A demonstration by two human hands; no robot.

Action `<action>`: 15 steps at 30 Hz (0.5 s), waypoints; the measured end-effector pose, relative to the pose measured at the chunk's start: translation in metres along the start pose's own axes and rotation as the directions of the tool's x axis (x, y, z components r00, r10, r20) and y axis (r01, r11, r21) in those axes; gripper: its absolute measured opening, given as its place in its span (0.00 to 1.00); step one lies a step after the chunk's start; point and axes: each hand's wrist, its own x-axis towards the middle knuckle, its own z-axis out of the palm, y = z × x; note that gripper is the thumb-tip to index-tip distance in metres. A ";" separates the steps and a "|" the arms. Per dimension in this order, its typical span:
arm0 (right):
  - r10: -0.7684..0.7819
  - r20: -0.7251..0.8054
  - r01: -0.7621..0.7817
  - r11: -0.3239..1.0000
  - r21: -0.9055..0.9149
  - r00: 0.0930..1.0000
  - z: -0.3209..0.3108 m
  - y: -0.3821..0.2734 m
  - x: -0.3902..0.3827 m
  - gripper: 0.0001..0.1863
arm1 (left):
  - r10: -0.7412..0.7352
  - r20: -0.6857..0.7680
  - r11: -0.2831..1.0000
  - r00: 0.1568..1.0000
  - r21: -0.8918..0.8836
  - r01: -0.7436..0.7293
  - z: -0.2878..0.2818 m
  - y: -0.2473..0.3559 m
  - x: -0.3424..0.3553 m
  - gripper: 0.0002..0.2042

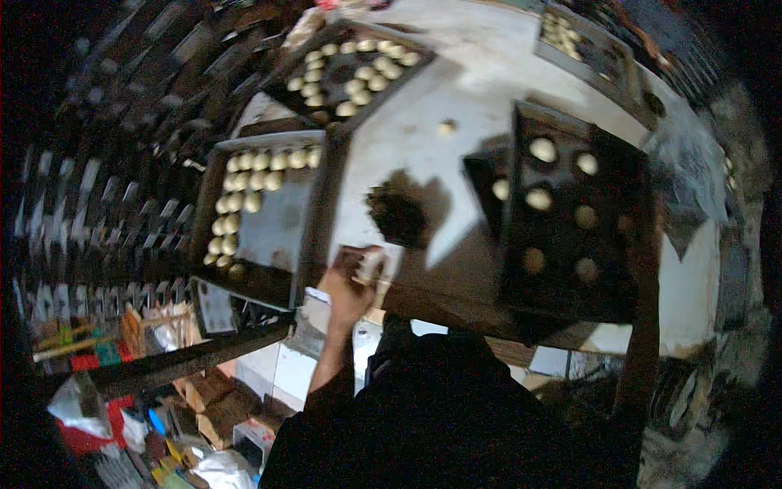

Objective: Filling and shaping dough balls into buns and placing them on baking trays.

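We see two bare hands at the near side of a pale bench [489, 90]. Our left hand [354, 277] is at the near edge of the bench. Its fingers are bent in, not spread flat, and a small whitish thing [380, 266] is right by them. It is too blurry for us to tell if the hand grips it or just touches it. Our right arm [642, 350] goes up along the right side of a big dark tray [562, 301]. Our right hand [649, 244] is by that side, but it is so dark there that we cannot tell if it is open or closed, or if it holds the tray. The dark tray is on the right part of the bench, and some round, pale balls [542, 149] sit in it, well apart from each other. On our left is another tray [277, 220], with balls close together along its far and left sides. Past it is a third tray [334, 77] with more balls. One lone ball [446, 127] sits on the bench, between the third tray and the dark tray.
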 end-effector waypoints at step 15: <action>-0.310 0.042 0.304 0.947 0.103 0.950 0.166 -0.247 -0.087 0.17 | -0.220 -0.143 0.924 0.965 -0.348 0.159 -0.099 -0.122 0.081 0.09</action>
